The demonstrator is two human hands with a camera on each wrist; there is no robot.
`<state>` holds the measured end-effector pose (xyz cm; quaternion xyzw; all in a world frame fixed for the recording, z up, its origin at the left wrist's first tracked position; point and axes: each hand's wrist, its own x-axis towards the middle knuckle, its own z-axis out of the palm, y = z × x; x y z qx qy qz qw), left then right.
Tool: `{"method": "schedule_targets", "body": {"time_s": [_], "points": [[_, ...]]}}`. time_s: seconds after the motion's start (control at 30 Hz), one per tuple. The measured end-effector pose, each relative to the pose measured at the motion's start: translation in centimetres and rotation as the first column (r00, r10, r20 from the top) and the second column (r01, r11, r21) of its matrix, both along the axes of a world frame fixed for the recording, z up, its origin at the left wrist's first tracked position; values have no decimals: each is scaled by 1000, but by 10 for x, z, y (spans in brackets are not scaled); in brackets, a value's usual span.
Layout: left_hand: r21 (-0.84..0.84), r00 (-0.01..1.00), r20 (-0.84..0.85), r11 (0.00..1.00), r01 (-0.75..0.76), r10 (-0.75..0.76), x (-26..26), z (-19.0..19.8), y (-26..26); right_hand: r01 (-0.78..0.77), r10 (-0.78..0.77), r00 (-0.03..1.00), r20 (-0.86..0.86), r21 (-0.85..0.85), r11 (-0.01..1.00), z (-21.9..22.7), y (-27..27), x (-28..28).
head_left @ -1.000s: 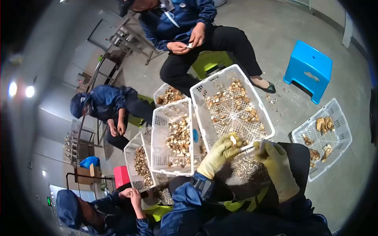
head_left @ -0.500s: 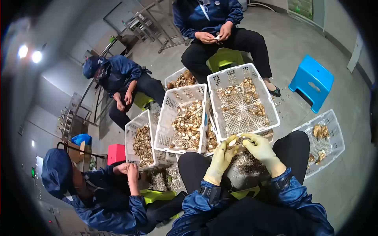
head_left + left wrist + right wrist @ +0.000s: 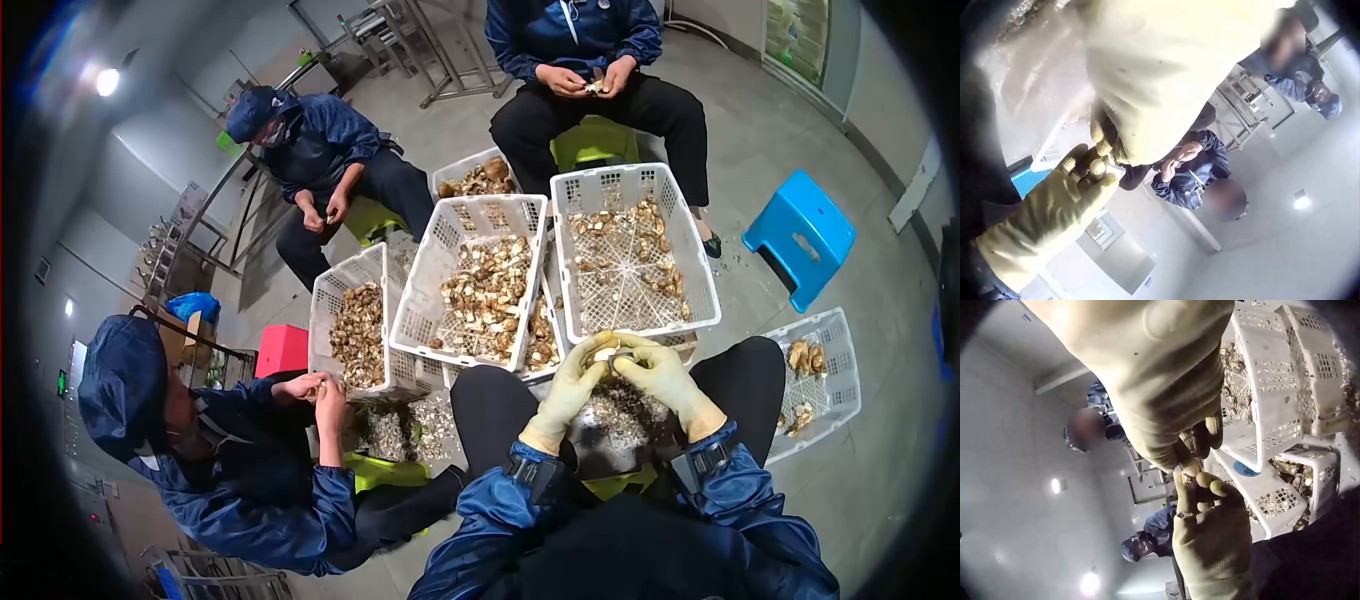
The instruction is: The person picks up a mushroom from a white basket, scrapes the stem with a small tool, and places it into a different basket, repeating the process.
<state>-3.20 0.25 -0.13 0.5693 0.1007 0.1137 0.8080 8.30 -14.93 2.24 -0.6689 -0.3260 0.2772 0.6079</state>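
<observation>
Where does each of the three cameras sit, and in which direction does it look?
Head: worn on the head, looks down at the crates; shows the left hand, right hand, sleeves and lap.
Left wrist: under the left hand, looks up past it at the right hand and seated workers.
Right wrist: behind the right hand, looks at the left hand and crates.
Shared: all show both gloved hands meeting on a small piece.

Left grip (image 3: 578, 372) meets right grip (image 3: 655, 372).
</observation>
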Motion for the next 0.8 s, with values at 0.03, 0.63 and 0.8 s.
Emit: {"method": "schedule_targets", "body": {"time_s": [0.03, 0.63, 0.8], "points": [[44, 1000, 13, 999, -1, 0, 0, -1, 0, -23, 20, 994, 108, 19, 1000, -3, 0, 1], [-238, 996, -90, 971, -8, -14, 1, 12, -3, 8, -43, 938, -344, -100, 995, 25, -3, 6], [-166, 994, -109, 985, -47, 29, 3, -1, -5, 17, -40, 929, -368, -66, 998, -5, -1, 8]]}}
